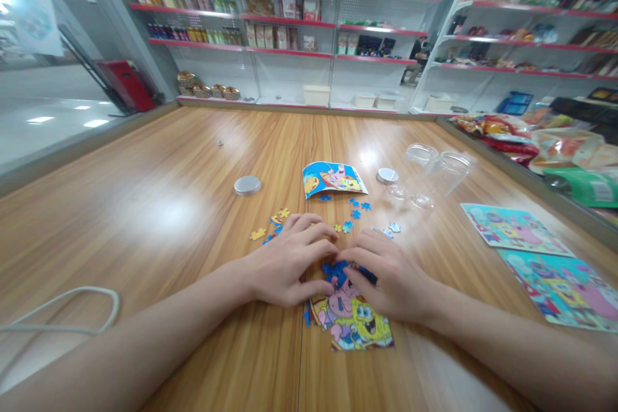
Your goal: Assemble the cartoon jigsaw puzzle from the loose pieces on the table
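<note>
A partly joined jigsaw puzzle (364,322) with a yellow cartoon character and a pink figure lies on the table before me. My left hand (294,261) rests at its upper left, fingers spread and slightly bent, thumb touching the puzzle's edge. At its top edge my right hand (381,270) is curled, thumb and fingertips closed on a blue puzzle piece (333,268) that they partly cover. Loose yellow pieces (258,234) lie beyond my left hand, and several blue pieces (356,214) lie beyond both hands. A curved picture card (335,179) stands behind them.
Two clear jars (451,170) stand at the right, near a silver lid (387,175); another lid (247,185) is at the left. Two picture sheets (519,228) lie far right. A white cable (113,309) loops at left. Stocked shelves (290,19) and snack bags (564,148) border the table.
</note>
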`<state>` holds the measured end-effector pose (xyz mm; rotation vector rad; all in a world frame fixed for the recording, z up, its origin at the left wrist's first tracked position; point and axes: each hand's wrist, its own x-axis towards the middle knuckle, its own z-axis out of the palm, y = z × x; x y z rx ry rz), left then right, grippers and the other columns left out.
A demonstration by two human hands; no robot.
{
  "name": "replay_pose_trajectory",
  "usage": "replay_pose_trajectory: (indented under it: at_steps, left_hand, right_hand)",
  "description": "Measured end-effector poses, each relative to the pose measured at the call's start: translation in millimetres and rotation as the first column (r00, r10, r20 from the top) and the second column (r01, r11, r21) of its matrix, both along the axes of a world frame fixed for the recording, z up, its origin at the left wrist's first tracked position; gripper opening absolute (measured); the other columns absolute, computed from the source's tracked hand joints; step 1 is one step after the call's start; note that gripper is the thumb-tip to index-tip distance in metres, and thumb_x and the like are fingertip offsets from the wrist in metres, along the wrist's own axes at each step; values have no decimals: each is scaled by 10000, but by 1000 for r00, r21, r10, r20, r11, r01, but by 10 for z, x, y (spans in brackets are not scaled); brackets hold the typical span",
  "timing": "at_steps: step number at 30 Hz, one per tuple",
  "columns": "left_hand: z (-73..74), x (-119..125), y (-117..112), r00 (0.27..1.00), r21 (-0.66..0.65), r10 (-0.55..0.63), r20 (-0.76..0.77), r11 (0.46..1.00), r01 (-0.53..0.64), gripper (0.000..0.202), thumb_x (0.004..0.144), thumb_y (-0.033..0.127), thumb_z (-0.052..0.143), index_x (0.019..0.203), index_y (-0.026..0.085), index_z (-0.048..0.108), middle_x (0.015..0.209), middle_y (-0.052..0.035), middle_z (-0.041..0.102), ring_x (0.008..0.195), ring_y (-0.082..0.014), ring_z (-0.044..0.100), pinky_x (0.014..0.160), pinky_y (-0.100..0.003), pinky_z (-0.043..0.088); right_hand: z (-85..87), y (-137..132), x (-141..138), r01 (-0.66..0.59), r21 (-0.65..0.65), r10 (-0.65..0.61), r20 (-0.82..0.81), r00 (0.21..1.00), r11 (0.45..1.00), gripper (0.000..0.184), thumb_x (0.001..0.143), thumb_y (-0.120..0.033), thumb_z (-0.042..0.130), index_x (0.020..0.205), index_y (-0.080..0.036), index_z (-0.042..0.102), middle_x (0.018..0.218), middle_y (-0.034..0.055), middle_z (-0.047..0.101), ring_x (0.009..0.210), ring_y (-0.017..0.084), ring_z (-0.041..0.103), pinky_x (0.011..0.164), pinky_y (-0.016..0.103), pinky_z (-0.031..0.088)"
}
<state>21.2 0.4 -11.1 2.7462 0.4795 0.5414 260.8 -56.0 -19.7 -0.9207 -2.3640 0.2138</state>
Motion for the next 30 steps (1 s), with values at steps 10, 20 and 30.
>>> replay_pose_trajectory:
  at_steps: [10,20,30]
  left_hand:
    - [-8,-39,45,996,54,15,87,998,-20,192,910,336,662,787,189,670,1253,-89,614,1213,-307,481,1030,-508,401]
    - [36,-81,30,1000,-3,12,14,1000,-12,274,874,251,641,1146,238,670,1323,-95,558,1276,-323,432,1076,-539,372]
    - [-4,-82,85,999,-98,15,32,995,-12,108,875,282,706,921,195,659,1258,-85,610,1240,-303,449,1059,-509,365]
  right_hand:
    - [39,-16,-12,55,-46,-52,57,997,997,68,920,-181,585,924,-168,651,911,70,597,862,206,535,749,350,411]
    - [11,-11,-6,70,-69,-64,84,994,995,63,916,-177,582,924,-168,645,927,64,588,861,198,532,754,345,384]
    - [5,-14,11,64,-52,-59,92,994,997,74,925,-174,576,916,-171,650,919,65,593,842,193,523,746,343,371]
